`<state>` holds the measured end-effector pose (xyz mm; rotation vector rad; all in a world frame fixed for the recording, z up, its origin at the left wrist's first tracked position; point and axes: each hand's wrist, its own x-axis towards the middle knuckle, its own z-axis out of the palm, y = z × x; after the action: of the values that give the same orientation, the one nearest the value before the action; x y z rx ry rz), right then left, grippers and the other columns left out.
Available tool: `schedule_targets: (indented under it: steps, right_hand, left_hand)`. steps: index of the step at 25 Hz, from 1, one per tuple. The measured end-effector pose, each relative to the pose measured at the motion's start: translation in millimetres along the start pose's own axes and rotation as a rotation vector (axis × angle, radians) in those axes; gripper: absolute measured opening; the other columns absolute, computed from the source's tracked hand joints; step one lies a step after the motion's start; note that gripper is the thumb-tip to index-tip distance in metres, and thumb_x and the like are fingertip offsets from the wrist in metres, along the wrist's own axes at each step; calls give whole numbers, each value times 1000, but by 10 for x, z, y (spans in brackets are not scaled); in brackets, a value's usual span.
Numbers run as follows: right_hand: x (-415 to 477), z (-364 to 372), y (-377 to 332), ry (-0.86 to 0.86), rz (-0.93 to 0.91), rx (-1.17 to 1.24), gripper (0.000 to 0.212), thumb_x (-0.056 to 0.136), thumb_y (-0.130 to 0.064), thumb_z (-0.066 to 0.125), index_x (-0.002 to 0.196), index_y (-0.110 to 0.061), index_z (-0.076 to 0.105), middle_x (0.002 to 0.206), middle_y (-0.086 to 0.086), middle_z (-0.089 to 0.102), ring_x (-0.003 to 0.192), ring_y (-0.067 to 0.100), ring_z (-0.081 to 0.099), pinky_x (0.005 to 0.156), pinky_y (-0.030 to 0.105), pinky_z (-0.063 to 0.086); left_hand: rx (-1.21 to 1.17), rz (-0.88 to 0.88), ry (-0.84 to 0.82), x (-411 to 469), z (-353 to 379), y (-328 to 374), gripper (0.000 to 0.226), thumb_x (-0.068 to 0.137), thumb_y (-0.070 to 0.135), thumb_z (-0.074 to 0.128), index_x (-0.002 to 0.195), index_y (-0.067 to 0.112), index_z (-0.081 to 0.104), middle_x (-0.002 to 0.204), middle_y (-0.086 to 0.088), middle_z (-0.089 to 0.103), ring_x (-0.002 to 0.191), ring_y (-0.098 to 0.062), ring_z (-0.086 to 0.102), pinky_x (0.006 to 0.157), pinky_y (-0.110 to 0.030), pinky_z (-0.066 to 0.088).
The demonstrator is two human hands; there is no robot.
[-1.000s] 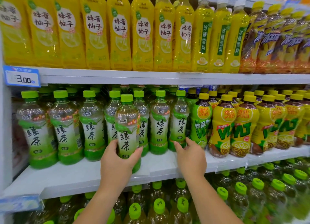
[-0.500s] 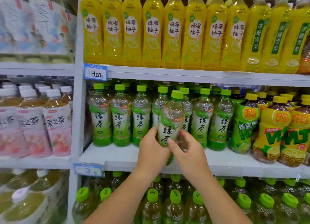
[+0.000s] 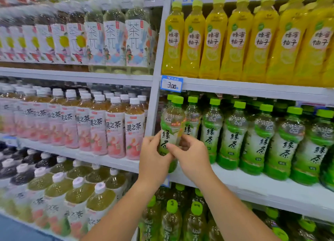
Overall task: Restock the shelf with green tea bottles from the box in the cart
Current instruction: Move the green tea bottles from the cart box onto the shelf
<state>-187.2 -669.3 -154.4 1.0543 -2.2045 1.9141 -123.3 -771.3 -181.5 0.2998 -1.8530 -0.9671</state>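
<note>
Evidently both hands are wrapped round one green tea bottle [image 3: 171,130], left hand [image 3: 153,161] at seven o'clock, right hand [image 3: 193,159] at five, holding it upright with its label outward at the shelf [image 3: 253,183] row's leftmost end, likely to face it.

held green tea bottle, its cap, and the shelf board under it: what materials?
Green tea bottle: looks like clear glossy plastic; the liquid shows through and the shoulder has moulded dimples, with a printed film label. Both the left hand and the right hand grip it. Its cap: opaque green, probably plastic. Shelf board: smooth matte white, maybe painted metal; can't confirm.
</note>
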Motion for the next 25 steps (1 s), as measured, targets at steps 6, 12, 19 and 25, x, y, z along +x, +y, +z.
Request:
schedule_targets:
  steps: [6,12,19,25]
  right_hand:
    - [66,253,83,28,-50,-97,30,84,-34,75,113,-27,73,94,-16,75,86,0,69,82,34,60]
    - [135,287,87,3,-75,-209,29,92,-34,67,119,-25,70,103,-11,73,95,7,68,88,37,57]
    - [186,269,91,-119,-49,-272,33,98,-36,56,129,-27,61,114,-9,70,106,10,64,95,40,54]
    - [218,205,93,-204,-10,-252,32,101,-34,51,131,-25,56,119,-5,68,110,15,63,99,43,51]
  left_hand:
    - [58,-20,15,56,-91,-163,48,81,20,73,125,36,64,108,17,56,105,-1,54,90,-21,49]
    - [105,-3,-146,20,-195,-302,69,85,27,74,149,27,48,123,9,54,115,-4,52,99,-22,47]
    - [139,-6,-51,-17,-135,-340,63,86,30,75,144,32,51,118,12,56,107,3,51,87,-14,45]
    - [146,-140,-7,-65,-108,-377,63,79,46,78,135,31,52,115,19,51,104,-1,52,77,-17,43]
